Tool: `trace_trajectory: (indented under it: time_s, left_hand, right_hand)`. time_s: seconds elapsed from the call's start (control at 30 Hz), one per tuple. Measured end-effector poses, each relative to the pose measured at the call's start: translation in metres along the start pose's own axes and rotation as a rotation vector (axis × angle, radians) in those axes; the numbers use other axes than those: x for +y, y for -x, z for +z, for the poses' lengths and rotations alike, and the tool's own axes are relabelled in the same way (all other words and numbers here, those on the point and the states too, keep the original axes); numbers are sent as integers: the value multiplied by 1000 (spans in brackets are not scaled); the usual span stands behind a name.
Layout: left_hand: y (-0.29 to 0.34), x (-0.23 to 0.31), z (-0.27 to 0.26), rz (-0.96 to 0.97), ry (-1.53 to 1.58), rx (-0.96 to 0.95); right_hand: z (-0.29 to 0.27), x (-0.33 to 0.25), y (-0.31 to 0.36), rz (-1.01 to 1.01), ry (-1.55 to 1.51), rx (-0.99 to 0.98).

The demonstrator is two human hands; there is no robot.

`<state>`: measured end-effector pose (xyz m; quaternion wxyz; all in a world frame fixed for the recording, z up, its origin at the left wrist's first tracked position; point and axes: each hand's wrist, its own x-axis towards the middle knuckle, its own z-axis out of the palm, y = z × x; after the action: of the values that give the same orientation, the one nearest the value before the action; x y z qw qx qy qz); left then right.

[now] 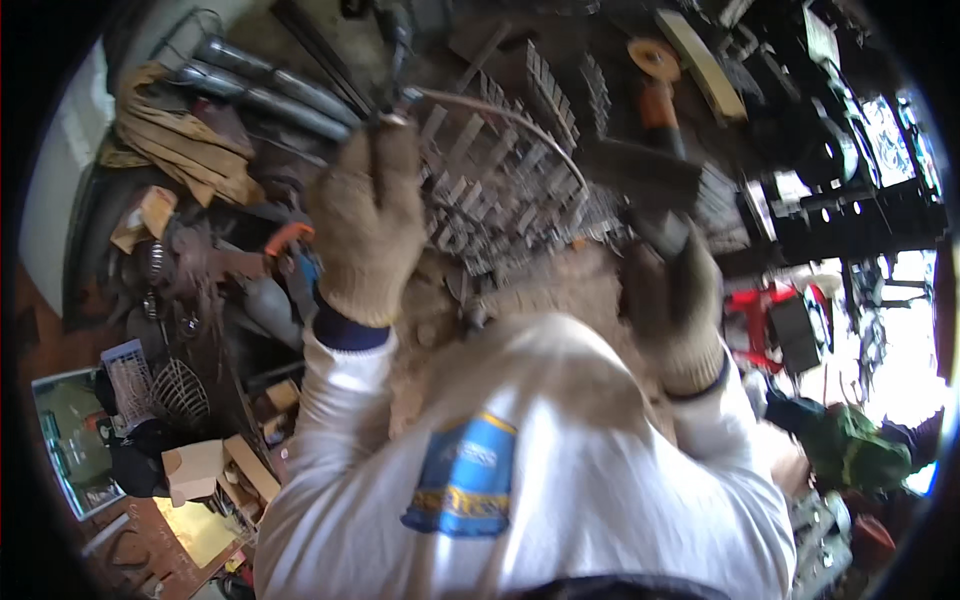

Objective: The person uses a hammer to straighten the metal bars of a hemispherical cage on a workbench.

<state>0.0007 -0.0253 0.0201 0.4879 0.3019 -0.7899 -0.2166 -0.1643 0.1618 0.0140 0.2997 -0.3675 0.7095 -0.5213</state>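
Observation:
My left hand (370,215), in a tan knit glove, is closed with its fingertips together at the end of a curved metal rod (535,130). The rod arcs to the right over many short metal strips (490,190) set in rows. My right hand (680,305), gloved alike and smeared by motion, is closed around the lower part of a dark block-shaped tool (640,175). Its wide rectangular end sticks out above the fingers, to the right of the strips. Blur hides its exact kind.
An angle grinder (658,100) with an orange disc lies at the far side, beside a pale wooden bar (700,65). Metal cylinders (270,85) and a brown cloth (180,130) lie far left. A cardboard box (195,470) sits lower left; a red frame (755,320) stands right.

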Motion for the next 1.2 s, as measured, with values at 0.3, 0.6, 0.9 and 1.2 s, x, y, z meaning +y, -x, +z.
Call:
trace_trajectory:
  time_s: [0.3,0.6,0.9,1.2]
  left_hand:
    - [9,-30,8,585,-397,103]
    - [9,-20,3,149,-170,-84]
    - [3,-11,3,119,-204,-115]
    - [2,-16,-1,317,-367,-104]
  right_hand:
    - [3,18,14,-276,3,75]
    - [19,14,2,-283,168,-16]
    - [16,6,1,-196,142,52]
    - [16,12,1,-267,24,-12]
